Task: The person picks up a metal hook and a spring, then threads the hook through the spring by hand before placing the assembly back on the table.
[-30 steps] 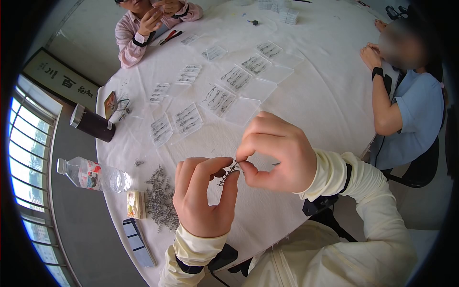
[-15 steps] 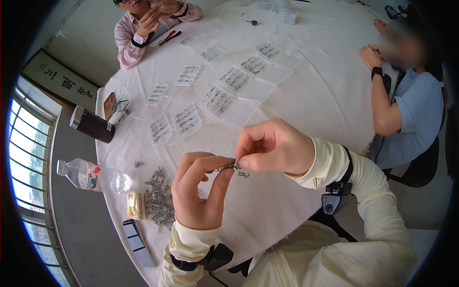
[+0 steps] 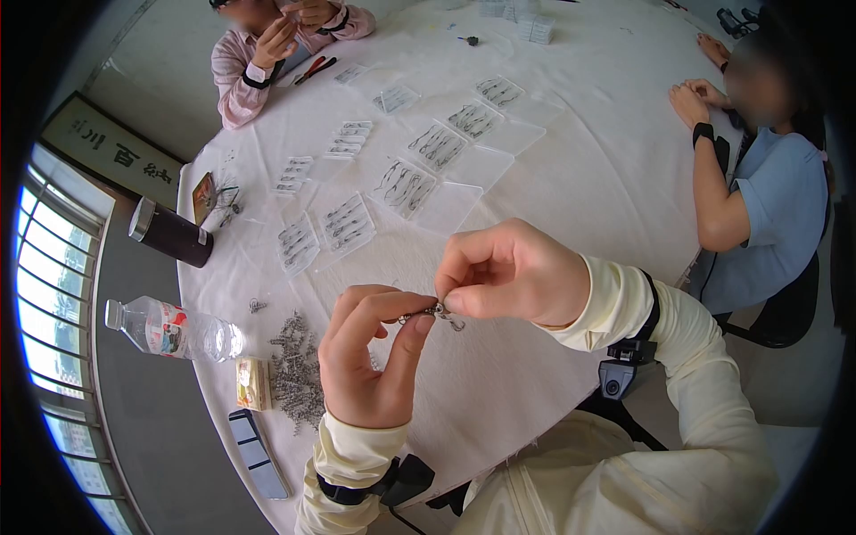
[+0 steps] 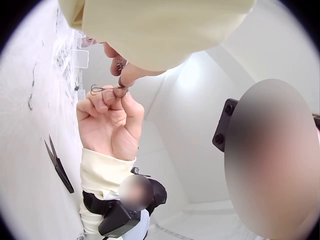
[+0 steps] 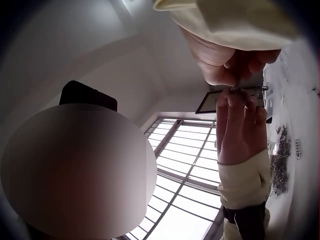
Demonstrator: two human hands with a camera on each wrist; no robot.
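Observation:
In the head view my left hand (image 3: 370, 361) pinches a short row of small linked metal pieces (image 3: 406, 318) between thumb and forefinger. My right hand (image 3: 517, 276) meets it fingertip to fingertip, its thumb and forefinger pinching the end of a dark fish hook (image 4: 102, 89). The hook's bend sticks out free below the joined fingertips; its other end is hidden between them. Left of the left hand, a heap of small silvery metal pieces (image 3: 299, 379) lies on the white-covered table (image 3: 508, 392).
Clear plastic cases (image 3: 348, 223) with rows of hooks lie mid-table. At left are a water bottle (image 3: 169, 327), a dark tumbler (image 3: 169, 232), a small packet (image 3: 253, 383) and a phone-like slab (image 3: 259, 453). Scissors (image 4: 60, 170) lie near the right arm. Two people sit across and right.
My right hand has turned and its fingers have curled in closer. The hook's bend now shows below the fingertips. My left hand has tilted slightly, still pinching the linked pieces.

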